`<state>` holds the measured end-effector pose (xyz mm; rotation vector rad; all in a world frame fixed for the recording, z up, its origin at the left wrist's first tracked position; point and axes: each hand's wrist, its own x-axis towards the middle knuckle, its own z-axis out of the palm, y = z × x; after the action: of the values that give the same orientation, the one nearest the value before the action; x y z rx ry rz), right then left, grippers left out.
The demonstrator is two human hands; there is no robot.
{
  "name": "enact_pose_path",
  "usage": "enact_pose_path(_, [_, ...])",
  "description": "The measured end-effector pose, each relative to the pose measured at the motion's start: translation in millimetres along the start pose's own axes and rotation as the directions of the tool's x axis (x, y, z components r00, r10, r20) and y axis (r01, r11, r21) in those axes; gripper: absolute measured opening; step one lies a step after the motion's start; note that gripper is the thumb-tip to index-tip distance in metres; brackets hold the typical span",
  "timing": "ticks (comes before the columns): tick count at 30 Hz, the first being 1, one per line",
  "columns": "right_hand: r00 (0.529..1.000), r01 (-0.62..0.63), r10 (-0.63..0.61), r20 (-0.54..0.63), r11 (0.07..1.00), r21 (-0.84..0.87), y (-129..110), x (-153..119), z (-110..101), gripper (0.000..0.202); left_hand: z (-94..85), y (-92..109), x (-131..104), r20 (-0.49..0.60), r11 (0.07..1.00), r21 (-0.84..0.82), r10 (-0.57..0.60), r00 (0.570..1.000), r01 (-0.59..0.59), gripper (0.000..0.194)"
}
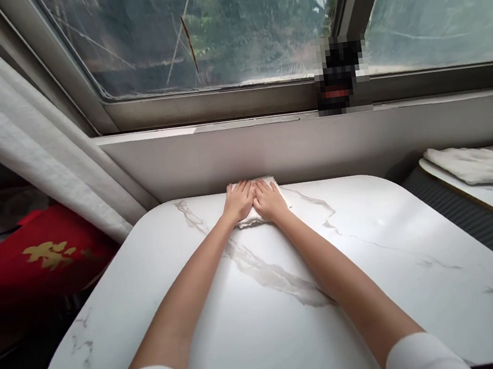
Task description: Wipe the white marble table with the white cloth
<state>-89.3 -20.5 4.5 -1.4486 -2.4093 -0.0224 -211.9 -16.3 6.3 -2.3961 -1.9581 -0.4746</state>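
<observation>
My left hand and my right hand lie flat, side by side, on a folded white cloth. Their fingers are stretched out and point away from me, with the thumbs close together or touching. Underneath, the cloth rests on a white table with grey-brown marble veining, right at its far edge by the wall. Most of the cloth is covered by the hands; its front edge and far right corner show. Both arms reach straight forward over the tabletop.
Behind the table rises a pale wall below a window frame. A white curtain hangs at the left, above a red bag-like item with gold markings. Another white cloth lies on a separate marbled surface at right.
</observation>
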Motion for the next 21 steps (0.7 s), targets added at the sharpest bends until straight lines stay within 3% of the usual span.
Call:
enact_pose_path(5, [0.999,0.015,-0.016,0.038,0.999,0.029,-10.7,-36.0,-11.8,0.054,-6.2,17.2,-40.3,0.018,1.000,0.023,-0.006,1.000,0.005,0.049])
enact_pose_path(12, [0.988,-0.004,-0.042,0.147,0.953,0.303,-50.4,-172.0,-40.7,0.060,-35.1,53.9,-179.3,0.040,0.991,-0.014,0.130,0.991,-0.130,0.049])
enact_pose_path(15, [0.951,-0.026,-0.124,0.282,0.879,0.476,-63.6,-221.4,-55.9,0.069,-51.8,60.1,-227.7,0.063,0.979,-0.042,0.202,0.977,-0.200,0.050])
enact_pose_path(18, [0.907,-0.058,-0.182,0.379,0.838,0.542,-71.9,-236.4,-64.0,0.075,-60.6,57.4,-248.8,0.070,0.971,-0.049,0.237,0.969,-0.234,0.051])
enact_pose_path(21, [0.915,-0.025,-0.179,0.363,0.870,0.492,-75.0,-211.7,-59.0,0.068,-59.4,45.6,-237.9,0.085,0.979,-0.040,0.201,0.976,-0.198,0.051])
